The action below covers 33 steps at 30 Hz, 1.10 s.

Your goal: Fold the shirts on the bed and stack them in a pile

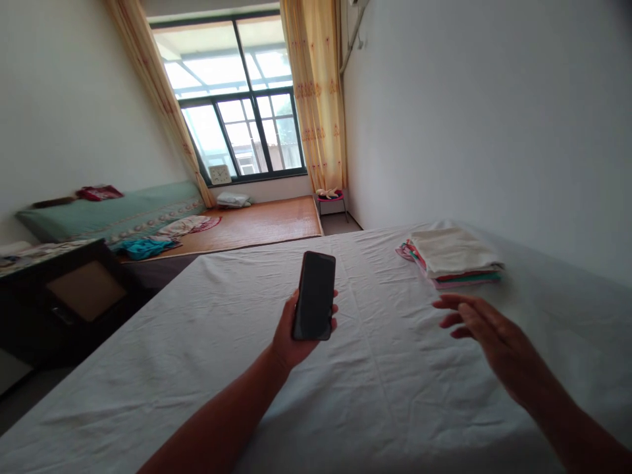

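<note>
A dark smartphone (315,296) is held upright in my left hand (291,339), its black screen turned towards me. The thumb lies along the phone's left side and the fingertips wrap round its right edge. My right hand (486,329) hovers over the bed, fingers stretched out and slightly bent, holding nothing. Just beyond it, a stack of folded cloths (457,253) lies on the white bedsheet (237,368). The top cloth is cream; red, green and pink layers show below.
A white wall (494,118) runs along the right. Beyond the sheet stands a second bed with a brown mat (271,220), bearing crumpled cloths. A dark cabinet (64,303) is at left. A small red stool (330,196) stands near the curtain (318,99) and window.
</note>
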Each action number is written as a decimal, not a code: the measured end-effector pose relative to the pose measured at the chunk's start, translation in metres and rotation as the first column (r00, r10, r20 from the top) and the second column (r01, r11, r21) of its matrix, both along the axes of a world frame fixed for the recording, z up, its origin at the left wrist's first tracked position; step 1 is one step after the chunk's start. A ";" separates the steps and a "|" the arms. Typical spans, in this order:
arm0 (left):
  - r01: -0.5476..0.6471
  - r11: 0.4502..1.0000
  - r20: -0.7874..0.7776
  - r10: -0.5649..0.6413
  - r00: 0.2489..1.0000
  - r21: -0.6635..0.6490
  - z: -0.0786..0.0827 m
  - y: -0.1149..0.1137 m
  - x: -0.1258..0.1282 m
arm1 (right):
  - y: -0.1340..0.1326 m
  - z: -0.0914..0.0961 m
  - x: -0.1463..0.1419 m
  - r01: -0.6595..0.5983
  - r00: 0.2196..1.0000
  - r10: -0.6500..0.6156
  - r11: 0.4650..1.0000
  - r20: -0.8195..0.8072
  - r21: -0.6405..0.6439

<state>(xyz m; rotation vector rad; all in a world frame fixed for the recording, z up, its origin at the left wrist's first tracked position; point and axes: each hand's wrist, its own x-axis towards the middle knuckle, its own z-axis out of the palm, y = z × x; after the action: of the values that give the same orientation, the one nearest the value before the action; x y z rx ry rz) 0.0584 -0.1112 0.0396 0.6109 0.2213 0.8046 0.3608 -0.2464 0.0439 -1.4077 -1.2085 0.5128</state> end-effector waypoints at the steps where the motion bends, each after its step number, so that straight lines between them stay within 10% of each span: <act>1: -0.004 1.000 0.004 0.004 1.000 -0.016 0.000 0.002 -0.001 | 0.013 0.005 -0.013 -0.091 0.996 0.091 0.996 0.000 -0.015; 8: 0.172 0.983 -0.011 -0.173 0.985 -0.066 -0.015 0.018 -0.016 | 0.118 0.007 -0.108 -0.456 0.881 0.430 0.882 -0.198 -0.116; 14: 0.160 0.983 -0.036 -0.164 0.986 -0.088 -0.024 0.020 -0.021 | 0.131 -0.017 -0.152 -0.678 0.675 0.620 0.735 -0.400 -0.002; 33: 0.147 0.988 -0.091 -0.151 0.984 -0.045 -0.022 0.014 -0.012 | 0.123 -0.024 -0.143 -0.552 0.782 0.496 0.832 -0.377 -0.050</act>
<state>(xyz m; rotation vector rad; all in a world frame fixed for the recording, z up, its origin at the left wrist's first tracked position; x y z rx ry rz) 0.0462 -0.0975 0.0176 0.6228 0.2731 0.6269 0.2176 -0.1233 0.0199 -1.0246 -1.2781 1.2272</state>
